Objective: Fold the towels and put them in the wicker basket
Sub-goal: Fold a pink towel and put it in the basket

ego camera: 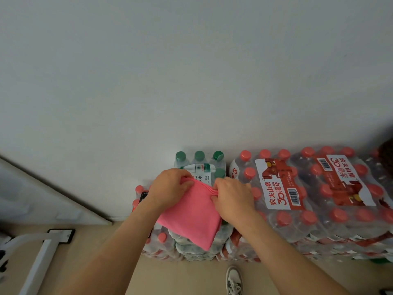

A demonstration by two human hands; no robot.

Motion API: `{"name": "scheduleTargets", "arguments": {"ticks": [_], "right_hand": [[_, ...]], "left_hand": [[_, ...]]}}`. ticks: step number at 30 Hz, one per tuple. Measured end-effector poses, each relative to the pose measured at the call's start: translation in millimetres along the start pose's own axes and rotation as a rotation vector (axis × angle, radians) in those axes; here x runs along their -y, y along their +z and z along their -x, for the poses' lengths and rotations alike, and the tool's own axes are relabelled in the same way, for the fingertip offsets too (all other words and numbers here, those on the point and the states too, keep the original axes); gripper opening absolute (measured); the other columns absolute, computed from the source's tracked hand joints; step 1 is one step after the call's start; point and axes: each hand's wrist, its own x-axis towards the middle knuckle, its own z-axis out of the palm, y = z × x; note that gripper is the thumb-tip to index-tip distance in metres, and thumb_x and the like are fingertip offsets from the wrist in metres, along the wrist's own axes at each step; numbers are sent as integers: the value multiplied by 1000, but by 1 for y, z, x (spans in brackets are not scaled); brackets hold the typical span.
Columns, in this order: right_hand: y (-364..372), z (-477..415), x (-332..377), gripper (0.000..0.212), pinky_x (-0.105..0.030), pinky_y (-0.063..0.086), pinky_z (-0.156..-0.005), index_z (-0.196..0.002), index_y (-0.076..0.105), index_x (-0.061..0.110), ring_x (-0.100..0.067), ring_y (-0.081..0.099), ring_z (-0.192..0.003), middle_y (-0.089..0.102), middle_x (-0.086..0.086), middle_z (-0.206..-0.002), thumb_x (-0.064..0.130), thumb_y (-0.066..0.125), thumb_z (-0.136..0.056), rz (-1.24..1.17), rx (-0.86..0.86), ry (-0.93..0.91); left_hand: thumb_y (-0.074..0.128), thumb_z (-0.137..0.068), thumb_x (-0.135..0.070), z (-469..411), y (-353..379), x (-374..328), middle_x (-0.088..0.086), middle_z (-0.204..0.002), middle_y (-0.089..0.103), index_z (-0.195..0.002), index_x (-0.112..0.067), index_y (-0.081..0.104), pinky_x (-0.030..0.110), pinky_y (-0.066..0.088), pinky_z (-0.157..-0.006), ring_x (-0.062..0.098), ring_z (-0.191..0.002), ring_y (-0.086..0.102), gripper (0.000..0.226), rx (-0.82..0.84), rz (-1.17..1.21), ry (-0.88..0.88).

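Closest to the camera is one sneaker (234, 278) on the beige floor (180, 277), then both forearms reaching forward. The pink towel (191, 216) is up in the air between the hands. By the look of it, it's already folded down to a smallish square. It hangs in front of the stacked bottle packs with its lower corner pointing down. Whether it brushes the packs behind it, I can't tell.

Handling-wise it looks like thin microfibre, so light, floppy, zero stiffness. It shouldn't slip out of a pinch, but I'd expect it to sag and fall open anywhere it isn't held. The best place to grab is that top edge where the layers stack up, one hand per corner, so every layer stays together.

That's pretty much what's going on. The left hand (170, 186) pinches the top left corner, thumb on the near face, fingers curled over the far side. The right hand (232, 196) does the same at the top right corner, fingers closed tight on the bunched layers. Neither hand has any finger hanging loose.

Right behind the hands sits a green-capped water pack (200, 165), with red-capped packs (297, 188) to the right and lower down, all against a white wall (191, 81). There's a white metal frame (42, 252) on the floor at left. No wicker basket in view, so my guess is the drop-off needs a turn.
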Motion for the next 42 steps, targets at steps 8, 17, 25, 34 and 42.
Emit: {"name": "scheduleTargets", "arguments": {"ticks": [8,17,25,34,42], "right_hand": [[-3,-11,0,18,-39,27,-73,-95,48,23,-20,57,-84,58,4,-90,20,62,-85,81,61,-8],[-63,-49,-3,10,-38,55,-73,-87,68,14,-19,63,-76,68,-2,-86,15,61,-80,-7,280,-99],[-79,-20,-12,8,-29,27,-87,-86,58,30,-5,44,-86,50,19,-85,35,61,-80,2,-167,-470],[9,21,-30,51,-35,44,-74,-117,59,24,-14,55,-85,53,6,-93,23,71,-67,180,-35,-522],[28,19,-31,62,-50,30,-111,-142,42,13,-23,48,-130,50,-6,-142,26,43,-81,283,-33,-543]], "left_hand": [[43,-94,-20,-10,-4,1,1,-118,56,-120,-27,62,44,47,-90,24,-109,51,33,208,-232,121],[59,-87,-13,1,-42,-9,-8,-99,69,-106,-21,69,22,45,-82,7,-89,58,23,31,100,12],[65,-74,-3,27,-41,-6,-3,-84,65,-83,-13,64,33,51,-67,19,-79,58,13,-523,-28,345],[72,-54,-11,64,18,8,-3,-93,58,-116,-23,63,34,49,-70,21,-83,55,64,-140,-459,381],[40,-87,-35,61,31,10,11,-142,50,-138,-11,49,43,38,-106,27,-131,47,57,47,-584,375]]}}
